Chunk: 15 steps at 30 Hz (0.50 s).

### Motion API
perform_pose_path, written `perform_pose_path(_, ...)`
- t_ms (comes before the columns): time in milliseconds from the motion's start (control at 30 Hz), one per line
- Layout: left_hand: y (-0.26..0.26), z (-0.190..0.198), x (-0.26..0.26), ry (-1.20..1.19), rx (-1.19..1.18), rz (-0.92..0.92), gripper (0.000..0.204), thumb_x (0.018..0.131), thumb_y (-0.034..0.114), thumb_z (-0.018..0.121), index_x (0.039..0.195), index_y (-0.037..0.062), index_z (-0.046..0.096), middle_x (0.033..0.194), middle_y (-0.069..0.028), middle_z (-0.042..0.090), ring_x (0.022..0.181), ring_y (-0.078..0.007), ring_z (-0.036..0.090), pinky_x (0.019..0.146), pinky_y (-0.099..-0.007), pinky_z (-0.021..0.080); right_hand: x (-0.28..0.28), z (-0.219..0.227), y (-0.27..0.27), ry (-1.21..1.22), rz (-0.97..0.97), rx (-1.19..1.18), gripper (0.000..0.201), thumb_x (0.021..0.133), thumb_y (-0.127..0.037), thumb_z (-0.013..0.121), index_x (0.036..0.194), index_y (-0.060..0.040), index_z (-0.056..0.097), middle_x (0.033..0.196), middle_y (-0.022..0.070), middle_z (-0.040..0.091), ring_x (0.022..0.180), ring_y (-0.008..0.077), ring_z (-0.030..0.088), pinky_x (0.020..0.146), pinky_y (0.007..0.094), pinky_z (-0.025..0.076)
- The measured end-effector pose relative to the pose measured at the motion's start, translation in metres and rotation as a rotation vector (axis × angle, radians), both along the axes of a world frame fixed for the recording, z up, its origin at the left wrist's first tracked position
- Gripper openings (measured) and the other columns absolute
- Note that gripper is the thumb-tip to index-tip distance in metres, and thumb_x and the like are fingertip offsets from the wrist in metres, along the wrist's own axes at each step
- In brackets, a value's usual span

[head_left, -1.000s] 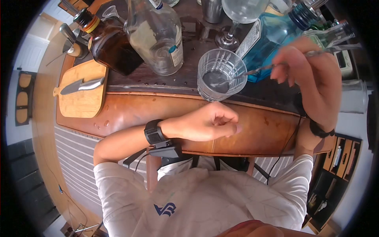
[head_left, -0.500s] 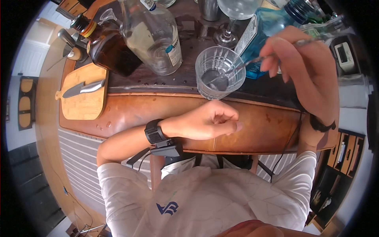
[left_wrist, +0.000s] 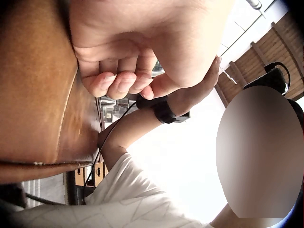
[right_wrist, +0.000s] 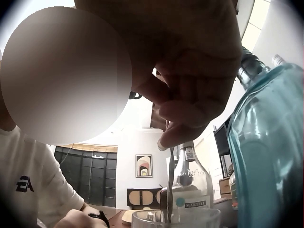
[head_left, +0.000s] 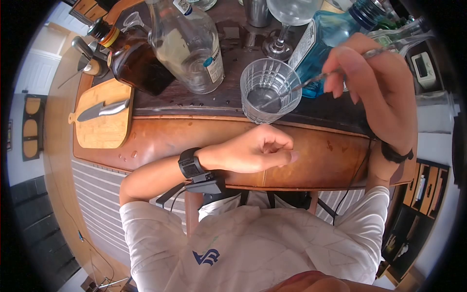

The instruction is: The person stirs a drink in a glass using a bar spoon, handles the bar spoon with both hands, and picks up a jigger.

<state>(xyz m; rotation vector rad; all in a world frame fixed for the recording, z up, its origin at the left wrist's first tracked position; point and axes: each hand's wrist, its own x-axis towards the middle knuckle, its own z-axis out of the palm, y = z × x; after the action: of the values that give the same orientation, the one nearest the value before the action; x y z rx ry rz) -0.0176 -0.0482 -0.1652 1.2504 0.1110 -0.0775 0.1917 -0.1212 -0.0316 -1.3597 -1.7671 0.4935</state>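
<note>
My right hand (head_left: 382, 85) is raised beside the cut-glass tumbler (head_left: 250, 104). Its fingers pinch the twisted stem of a bar spoon (head_left: 317, 78), which slants down into the tumbler. In the right wrist view, the spoon stem (right_wrist: 170, 185) drops from the fingertips behind the glass rim (right_wrist: 175, 214). A little clear liquid shows at the bottom of the tumbler. On the brown leather edge (head_left: 316, 160), just in front of the tumbler, my left hand (head_left: 253, 148) rests on its side. Its fingers hang loosely curled with nothing in them, as the left wrist view also shows (left_wrist: 128, 61).
A blue bottle (head_left: 311, 53) stands right behind the tumbler, near the right hand. To the left are a clear bottle (head_left: 189, 58) and a dark brown bottle (head_left: 136, 63). A knife (head_left: 104, 109) lies on a wooden board (head_left: 104, 136). A stemmed glass (head_left: 279, 48) and metal cup (head_left: 256, 12) stand farther back.
The spoon's lower end has shifted inside the tumbler as the right hand moves it slightly. The head view has tilted a little. The left hand stays in place.
</note>
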Motion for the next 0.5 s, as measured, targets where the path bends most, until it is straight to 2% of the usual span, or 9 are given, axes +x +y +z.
perform_pose_path(167, -0.001, -0.001, 0.0, 0.008, 0.02, 0.006, 0.035, 0.104, 0.013, 0.062, 0.073, 0.0021, 0.049, 0.07, 0.0058, 0.042, 0.069, -0.002, 0.037, 0.061, -0.0252, 0.033, -0.002, 0.002, 0.003, -0.091, -0.101, -0.014, 0.028, 0.105, -0.007, 0.049, 0.087, 0.0078, 0.064, 0.091, 0.0133, 0.069, 0.067, 0.0148, 0.062, 0.056, 0.0239, 0.041)
perform_pose_path(267, 0.0, 0.0, 0.0, 0.001, 0.01, 0.001, 0.035, 0.104, 0.013, 0.062, 0.072, 0.0023, 0.049, 0.07, 0.0059, 0.042, 0.069, -0.0019, 0.036, 0.06, -0.0254, 0.032, 0.005, 0.007, 0.0, -0.155, -0.078, -0.024, 0.028, 0.105, -0.007, 0.049, 0.086, 0.0074, 0.064, 0.091, 0.0139, 0.069, 0.066, 0.0145, 0.061, 0.055, 0.024, 0.04)
perform_pose_path(367, 0.0, 0.0, 0.0, -0.003, 0.007, -0.006, 0.036, 0.103, 0.013, 0.062, 0.072, 0.0024, 0.049, 0.07, 0.006, 0.042, 0.069, -0.0018, 0.036, 0.06, -0.0253, 0.032, 0.007, 0.0, -0.005, -0.044, -0.083, 0.062, 0.029, 0.104, -0.008, 0.05, 0.085, 0.0074, 0.064, 0.089, 0.0147, 0.068, 0.065, 0.0142, 0.061, 0.055, 0.0245, 0.041)
perform_pose_path(500, 0.0, 0.001, 0.0, 0.009, 0.013, -0.002, 0.036, 0.103, 0.012, 0.062, 0.072, 0.0021, 0.048, 0.07, 0.0056, 0.041, 0.069, -0.002, 0.037, 0.061, -0.0256, 0.032, 0.005, 0.003, -0.003, -0.062, -0.014, 0.038, 0.03, 0.104, -0.009, 0.051, 0.082, 0.0069, 0.063, 0.089, 0.0151, 0.068, 0.065, 0.0149, 0.061, 0.055, 0.0248, 0.041)
